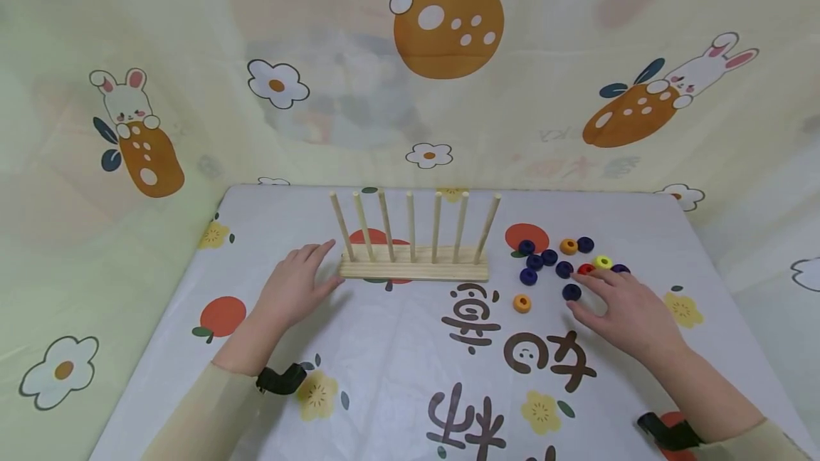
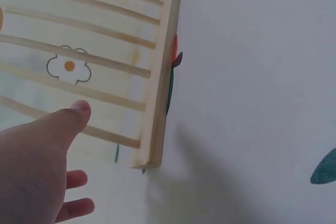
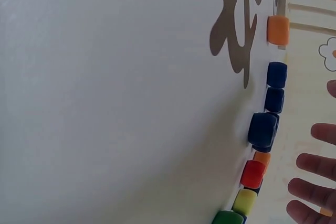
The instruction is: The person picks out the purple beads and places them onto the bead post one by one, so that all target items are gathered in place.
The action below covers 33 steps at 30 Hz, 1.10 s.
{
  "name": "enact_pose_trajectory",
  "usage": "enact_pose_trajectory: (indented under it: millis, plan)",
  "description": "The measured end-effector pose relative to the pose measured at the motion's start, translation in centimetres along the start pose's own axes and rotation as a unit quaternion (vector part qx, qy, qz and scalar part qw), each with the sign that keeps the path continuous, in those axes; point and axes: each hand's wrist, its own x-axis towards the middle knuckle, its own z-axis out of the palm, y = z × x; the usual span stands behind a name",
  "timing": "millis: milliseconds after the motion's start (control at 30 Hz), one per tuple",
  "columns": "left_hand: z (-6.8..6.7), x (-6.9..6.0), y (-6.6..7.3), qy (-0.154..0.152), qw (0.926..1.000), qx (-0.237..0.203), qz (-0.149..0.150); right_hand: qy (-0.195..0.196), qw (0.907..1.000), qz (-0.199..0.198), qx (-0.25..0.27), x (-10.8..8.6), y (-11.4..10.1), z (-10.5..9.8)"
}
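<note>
A pale wooden rack (image 1: pixel 413 272) with several upright bare pegs stands on the table. Beside its left end is my left hand (image 1: pixel 297 287), fingers extended; whether they touch the base is unclear. In the left wrist view the thumb (image 2: pixel 71 121) lies in front of the pegs, holding nothing. My right hand (image 1: pixel 631 311) hovers with spread fingers over the right side of a group of beads, among them a dark blue bead (image 1: pixel 571 292), a red bead (image 1: pixel 586 269) and a yellow bead (image 1: pixel 602 262). A green bead (image 3: pixel 229 217) shows only in the right wrist view.
Several dark blue beads lie between the rack and my right hand, with an orange bead (image 1: pixel 568 246) behind them. Another orange bead (image 1: pixel 522 303) sits apart, nearer the front. A printed white cloth (image 1: pixel 384 354) covers the table; a patterned curtain (image 1: pixel 333 141) hangs behind.
</note>
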Motion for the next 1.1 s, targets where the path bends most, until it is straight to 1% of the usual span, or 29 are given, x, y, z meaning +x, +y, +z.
enact_pose_trajectory:
  millis: [267, 467, 667, 767, 900, 1000, 1100]
  plan:
    - [0.8, 1.6, -0.7, -0.036, 0.9986, -0.034, -0.018, -0.031, 0.9992, 0.026, 0.004, 0.2, 0.5, 0.4]
    - [1.1, 2.7, -1.0, -0.069, 0.9961, -0.045, -0.031, -0.056, 0.9974, 0.045, 0.006, 0.3, 0.7, 0.6]
    - [1.2, 3.5, -1.1, -0.089, 0.994, -0.057, -0.031, -0.074, 0.996, 0.051, 0.004, 0.6, 1.0, 0.7]
    - [1.3, 3.9, -1.0, -0.106, 0.9917, -0.064, -0.034, -0.084, 0.995, 0.055, 0.001, 0.8, 1.2, 0.8]
    - [1.7, 4.3, -1.1, -0.128, 0.9881, -0.072, -0.045, -0.093, 0.9937, 0.062, 0.001, 1.0, 1.2, 0.8]
    - [2.2, 4.6, -1.5, -0.14, 0.9854, -0.082, -0.053, -0.097, 0.9931, 0.066, 0.002, 1.1, 1.2, 0.8]
    - [2.6, 4.7, -1.9, -0.147, 0.9822, -0.102, -0.055, -0.101, 0.9927, 0.067, 0.005, 1.2, 1.2, 1.1]
